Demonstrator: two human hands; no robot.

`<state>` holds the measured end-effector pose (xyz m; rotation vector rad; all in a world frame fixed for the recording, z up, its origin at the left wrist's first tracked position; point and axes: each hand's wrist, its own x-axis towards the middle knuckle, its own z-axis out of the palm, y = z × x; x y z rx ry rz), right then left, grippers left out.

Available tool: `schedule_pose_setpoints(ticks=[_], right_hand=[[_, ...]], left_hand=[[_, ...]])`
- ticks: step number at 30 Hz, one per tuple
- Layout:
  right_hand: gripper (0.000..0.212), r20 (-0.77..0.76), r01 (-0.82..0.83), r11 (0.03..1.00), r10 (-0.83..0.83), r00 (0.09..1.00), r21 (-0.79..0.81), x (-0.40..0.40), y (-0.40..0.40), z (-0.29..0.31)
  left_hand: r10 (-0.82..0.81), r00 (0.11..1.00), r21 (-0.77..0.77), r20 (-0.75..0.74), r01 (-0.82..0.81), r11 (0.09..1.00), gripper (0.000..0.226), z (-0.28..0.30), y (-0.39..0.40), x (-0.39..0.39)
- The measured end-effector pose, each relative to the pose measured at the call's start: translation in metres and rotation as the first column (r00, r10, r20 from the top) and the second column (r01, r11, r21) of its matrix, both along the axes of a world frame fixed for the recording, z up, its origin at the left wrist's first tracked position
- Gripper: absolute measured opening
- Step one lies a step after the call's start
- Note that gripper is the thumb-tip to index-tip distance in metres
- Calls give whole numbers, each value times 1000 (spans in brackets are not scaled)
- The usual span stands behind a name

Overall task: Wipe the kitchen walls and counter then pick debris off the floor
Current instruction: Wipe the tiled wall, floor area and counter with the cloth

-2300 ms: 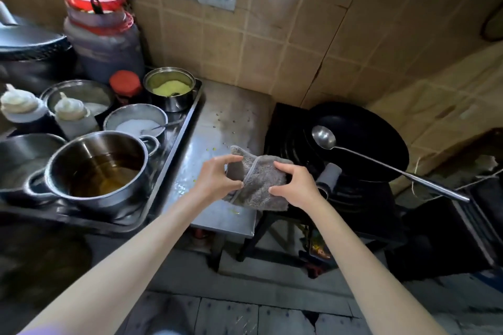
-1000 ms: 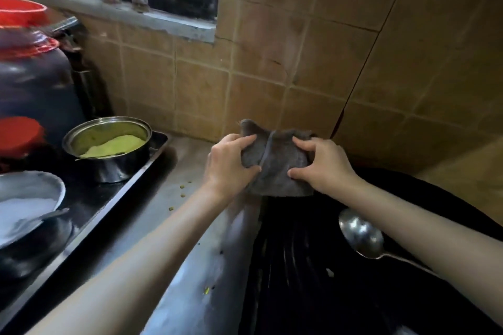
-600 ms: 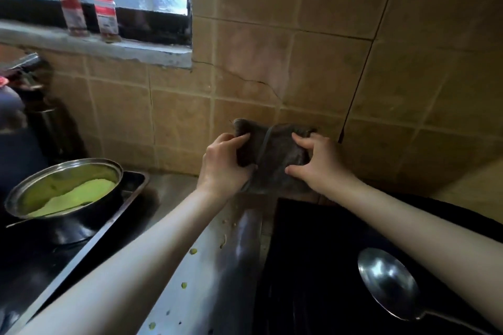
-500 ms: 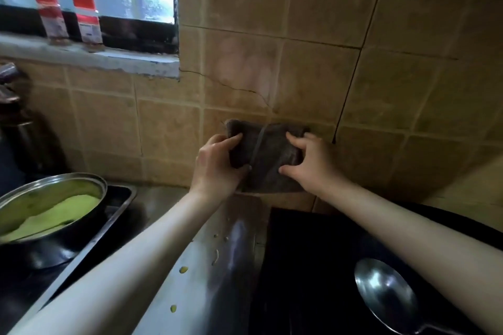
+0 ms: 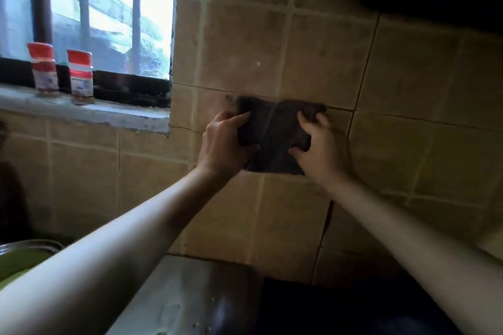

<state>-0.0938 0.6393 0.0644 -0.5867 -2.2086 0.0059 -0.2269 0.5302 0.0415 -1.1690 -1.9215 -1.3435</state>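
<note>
Both hands, left hand and right hand, pinch a dark cloth against the tiled wall; the crumb-specked tabletop below them and the floor apparently remain.

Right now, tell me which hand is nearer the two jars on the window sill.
Left. The left hand grips the cloth's left edge, on the side toward the jars. The right hand grips the cloth's right edge, farther from them.
</note>
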Motion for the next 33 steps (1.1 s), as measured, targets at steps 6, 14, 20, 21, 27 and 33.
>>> schedule_pose_setpoints(ticks=[6, 14, 20, 21, 27, 33], right_hand=[[71, -85, 6, 984, 10, 996, 180, -20, 19, 57], [70, -34, 304, 871, -316, 948, 385, -40, 20, 66], [63, -174, 477, 573, -502, 847, 667, -46, 38, 67], [64, -194, 470, 542, -489, 851, 697, -45, 41, 68], [67, -158, 314, 466, -344, 926, 827, -47, 59, 67], [67, -93, 203, 597, -211, 973, 776, -49, 72, 66]], left_hand=[[16, 997, 121, -71, -8, 993, 67, 53, 14, -14], [75, 982, 50, -175, -67, 996, 58, 79, 21, -28], [397, 798, -2, -455, -446, 895, 64, 82, 20, -46], [420, 739, 25, -528, -480, 877, 64, 82, 19, -49], [344, 538, -45, -770, -583, 811, 71, 78, 18, -56], [286, 617, -108, -734, -521, 847, 80, 61, 26, -66]])
